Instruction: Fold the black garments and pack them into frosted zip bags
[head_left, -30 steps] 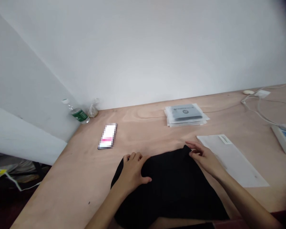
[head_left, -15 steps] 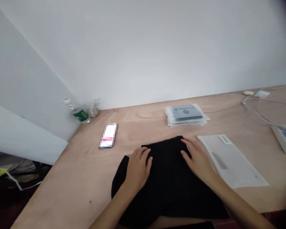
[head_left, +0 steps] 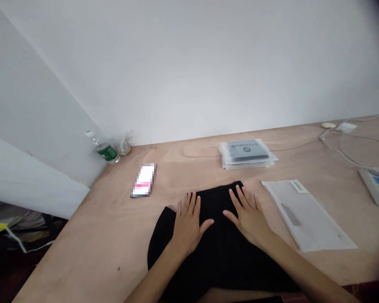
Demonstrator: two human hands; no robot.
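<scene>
A black cloth garment [head_left: 221, 252] lies on the wooden table, its top edge straight and its lower part reaching the near edge. What kind of garment it is, I cannot tell. My left hand [head_left: 189, 227] rests flat on its upper left part with the fingers spread. On the upper right part lies my right hand [head_left: 248, 216], also flat, its fingers apart and pointing to the top edge. To the right of the garment is a frosted plastic bag [head_left: 316, 227] with a small label near its top.
Near the wall sits a stack of bagged packages [head_left: 248, 151]. A phone [head_left: 144, 181] with a blurred screen lies left, before a green-labelled bottle [head_left: 105, 151] and a small plastic bag [head_left: 124, 147]. White cables [head_left: 337, 145] and a power strip [head_left: 377, 187] occupy the right side.
Both hands have flattened and spread their fingers on the black garment. My right hand has shifted left from its upper right edge. The garment itself looks nearly unchanged.
</scene>
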